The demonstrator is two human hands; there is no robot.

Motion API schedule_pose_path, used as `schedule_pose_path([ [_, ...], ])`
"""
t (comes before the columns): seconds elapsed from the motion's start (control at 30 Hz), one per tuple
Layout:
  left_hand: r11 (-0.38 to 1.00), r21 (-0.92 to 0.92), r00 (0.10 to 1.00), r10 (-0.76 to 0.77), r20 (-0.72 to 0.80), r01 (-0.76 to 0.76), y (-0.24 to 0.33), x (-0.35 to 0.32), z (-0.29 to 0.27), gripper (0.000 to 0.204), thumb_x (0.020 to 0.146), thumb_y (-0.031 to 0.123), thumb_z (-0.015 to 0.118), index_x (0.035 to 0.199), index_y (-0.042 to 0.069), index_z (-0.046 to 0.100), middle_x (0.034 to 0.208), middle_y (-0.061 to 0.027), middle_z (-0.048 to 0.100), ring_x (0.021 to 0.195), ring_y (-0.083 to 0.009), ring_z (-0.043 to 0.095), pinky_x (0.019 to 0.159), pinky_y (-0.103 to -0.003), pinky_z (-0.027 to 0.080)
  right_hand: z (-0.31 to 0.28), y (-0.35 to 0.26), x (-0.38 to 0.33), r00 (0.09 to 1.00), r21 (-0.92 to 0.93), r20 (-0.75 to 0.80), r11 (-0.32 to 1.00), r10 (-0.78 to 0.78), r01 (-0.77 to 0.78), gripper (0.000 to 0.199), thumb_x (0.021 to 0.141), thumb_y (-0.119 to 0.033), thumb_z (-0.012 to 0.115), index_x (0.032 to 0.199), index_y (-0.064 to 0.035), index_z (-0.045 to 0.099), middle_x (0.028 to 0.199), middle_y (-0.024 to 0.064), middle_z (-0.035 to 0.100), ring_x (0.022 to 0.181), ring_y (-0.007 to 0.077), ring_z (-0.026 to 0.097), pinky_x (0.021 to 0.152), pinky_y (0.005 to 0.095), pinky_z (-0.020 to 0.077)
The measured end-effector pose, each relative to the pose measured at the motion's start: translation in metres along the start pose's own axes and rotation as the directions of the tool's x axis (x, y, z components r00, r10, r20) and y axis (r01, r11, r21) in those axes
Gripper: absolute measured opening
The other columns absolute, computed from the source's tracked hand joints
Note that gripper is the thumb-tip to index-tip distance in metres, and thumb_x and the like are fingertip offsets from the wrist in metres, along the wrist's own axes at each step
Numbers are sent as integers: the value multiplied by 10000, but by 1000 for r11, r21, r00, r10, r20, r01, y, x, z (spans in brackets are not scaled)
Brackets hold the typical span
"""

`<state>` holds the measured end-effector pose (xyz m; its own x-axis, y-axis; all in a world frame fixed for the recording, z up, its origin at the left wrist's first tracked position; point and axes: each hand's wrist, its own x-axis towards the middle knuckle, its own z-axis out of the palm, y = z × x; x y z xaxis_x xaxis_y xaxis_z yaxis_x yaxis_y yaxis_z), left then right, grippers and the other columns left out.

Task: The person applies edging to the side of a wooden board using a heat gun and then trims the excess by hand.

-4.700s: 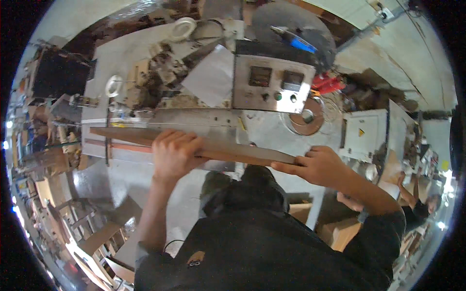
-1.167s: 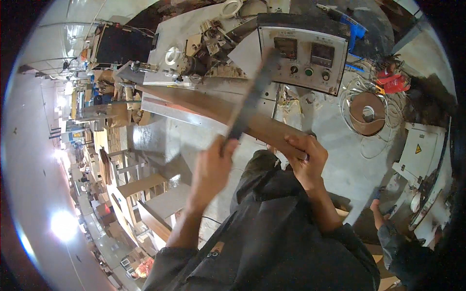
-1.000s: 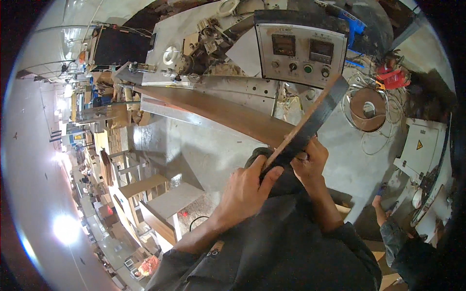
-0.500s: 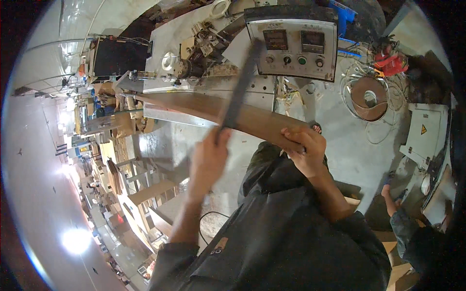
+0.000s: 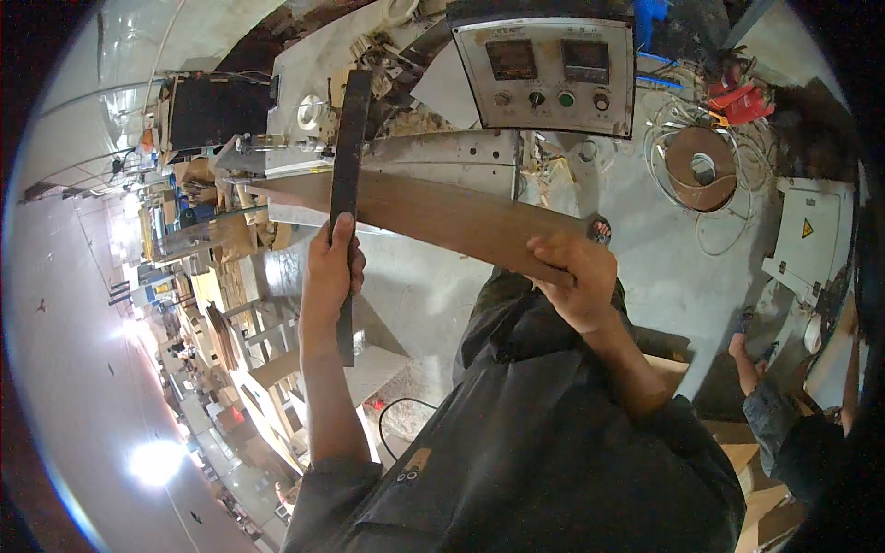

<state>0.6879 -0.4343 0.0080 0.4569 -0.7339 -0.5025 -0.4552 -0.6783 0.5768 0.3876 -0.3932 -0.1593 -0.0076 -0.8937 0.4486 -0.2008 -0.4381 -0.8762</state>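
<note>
The left hand (image 5: 332, 272) is closed around a dark narrow strip (image 5: 348, 166), gripping it below its middle so most of it stands upright above the fist and crosses in front of the long wooden board (image 5: 433, 217). The right hand (image 5: 576, 281) is clamped on the board's near end, below the grey control box (image 5: 548, 60), while the far end reaches toward the machine left of that box. The board looks stiff and fairly heavy, best held at the end with support along its length; the strip seems rigid and light, possibly metal.
</note>
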Motion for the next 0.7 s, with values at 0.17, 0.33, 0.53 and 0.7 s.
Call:
schedule_pose_path([
  [0.17, 990, 126, 992, -76, 97, 63, 15, -49, 55, 399, 1124, 490, 583, 983, 120, 626, 634, 13, 524, 479, -116, 483, 447, -308, 402, 0, 1, -1, 999, 5, -40, 1000, 25, -24, 314, 693, -84, 939, 947, -85, 755, 1023, 87, 824, 890, 283, 803, 724, 365, 634],
  [0.33, 894, 188, 844, 288, 452, -406, 20, -118, 125, 332, 1098, 356, 657, 1124, 25, 643, 802, -297, 671, 761, -538, 637, 655, -587, 486, 0, 7, -8, 994, -20, 19, 994, 107, -107, 288, 770, -199, 875, 1044, -130, 819, 995, 70, 814, 849, 288, 792, 688, 371, 612],
  [0.53, 867, 257, 867, 311, 390, -427, 36, -118, 121, 376, 1096, 376, 657, 1094, 1, 632, 746, -277, 656, 745, -531, 652, 677, -600, 474, 9, 7, -11, 994, 44, -18, 993, 108, -108, 371, 785, -222, 893, 1143, -146, 831, 982, 57, 797, 825, 284, 774, 695, 401, 596],
  [0.7, 902, 179, 881, 315, 352, -394, 29, -117, 123, 374, 1098, 373, 657, 1052, 2, 655, 683, -217, 650, 650, -450, 650, 637, -527, 493, 7, 11, -10, 996, 19, 49, 997, 70, -71, 479, 685, -175, 903, 1156, -149, 816, 956, 91, 769, 807, 342, 739, 686, 446, 573],
])
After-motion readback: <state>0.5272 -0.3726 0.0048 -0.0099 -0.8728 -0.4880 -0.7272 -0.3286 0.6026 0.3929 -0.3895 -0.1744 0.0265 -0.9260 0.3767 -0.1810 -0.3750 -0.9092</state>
